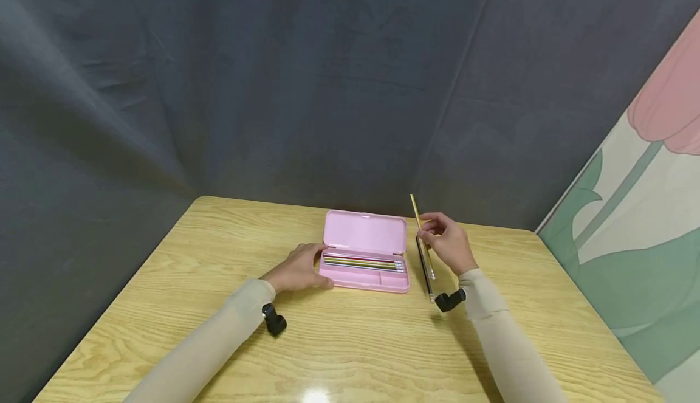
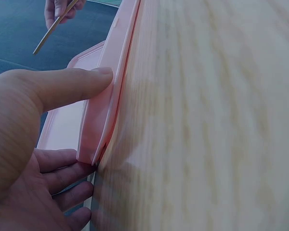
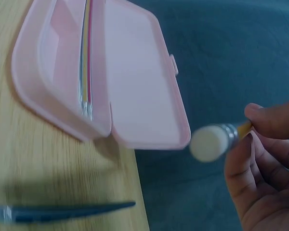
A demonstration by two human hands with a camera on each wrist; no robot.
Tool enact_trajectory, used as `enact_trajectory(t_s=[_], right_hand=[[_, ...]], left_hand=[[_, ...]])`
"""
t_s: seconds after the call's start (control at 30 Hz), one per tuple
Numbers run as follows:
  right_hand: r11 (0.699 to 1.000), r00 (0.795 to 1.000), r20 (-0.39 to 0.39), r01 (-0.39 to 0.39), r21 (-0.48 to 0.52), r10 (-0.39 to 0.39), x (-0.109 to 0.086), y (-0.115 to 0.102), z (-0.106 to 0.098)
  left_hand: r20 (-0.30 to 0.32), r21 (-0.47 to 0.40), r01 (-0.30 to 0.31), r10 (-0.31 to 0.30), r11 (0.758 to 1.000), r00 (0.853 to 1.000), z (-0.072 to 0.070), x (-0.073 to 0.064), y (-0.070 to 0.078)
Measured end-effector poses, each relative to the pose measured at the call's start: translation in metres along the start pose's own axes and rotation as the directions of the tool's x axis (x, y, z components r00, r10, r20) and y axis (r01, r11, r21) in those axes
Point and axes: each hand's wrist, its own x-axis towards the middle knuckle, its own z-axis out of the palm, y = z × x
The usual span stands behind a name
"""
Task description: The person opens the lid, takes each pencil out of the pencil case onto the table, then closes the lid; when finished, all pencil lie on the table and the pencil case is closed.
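1. Pencil case (image 1: 350,277), pink plastic, sits close to the far edge of the table (image 1: 339,342), about midway between its two far corners. The lid (image 1: 365,231) is swung back toward that edge, leaving the compartments facing the person, within reach of both hands.

2. A row of stored pencils (image 1: 361,263) lies side by side in the long rear compartment, eraser ends all toward the right. That channel runs along the case, which probably explains why they lie so straight.

3. The left hand (image 1: 299,269) holds the left end of the case, thumb laid on the front wall and fingers around the rear corner. This grip likely steadies the light box so that it does not slide.

4. The right hand (image 1: 449,246) pinches a yellow pencil (image 1: 416,214) between thumb and fingertips, raised beyond the case's right end. Its white eraser (image 3: 208,143) points down toward the table's near edge and the other end up; held partway along, it seems easy to turn.

5. A dark pencil (image 1: 424,269) lies on the table just right of the case, eraser end toward the near edge, beneath the right hand's side. It is blurred in the right wrist view, so its colour could be black or deep blue.

6. A dark curtain (image 1: 306,87) hangs behind the table's far edge.
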Motion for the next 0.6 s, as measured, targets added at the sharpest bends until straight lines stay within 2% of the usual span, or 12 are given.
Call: enact_trajectory(t_s=[0.37, 0.6], right_hand=[[0.994, 0.995, -0.038, -0.091, -0.064, 0.088, -0.005, 0.024, -0.026], [0.972, 0.989, -0.031, -0.150, -0.179, 0.147, -0.008, 0.044, -0.031]], left_hand=[[-0.003, -0.006, 0.004, -0.004, 1.000, 1.000, -0.001, -0.001, -0.001], [-0.003, -0.001, 0.003, -0.003, 1.000, 1.000, -0.003, -0.001, -0.001]])
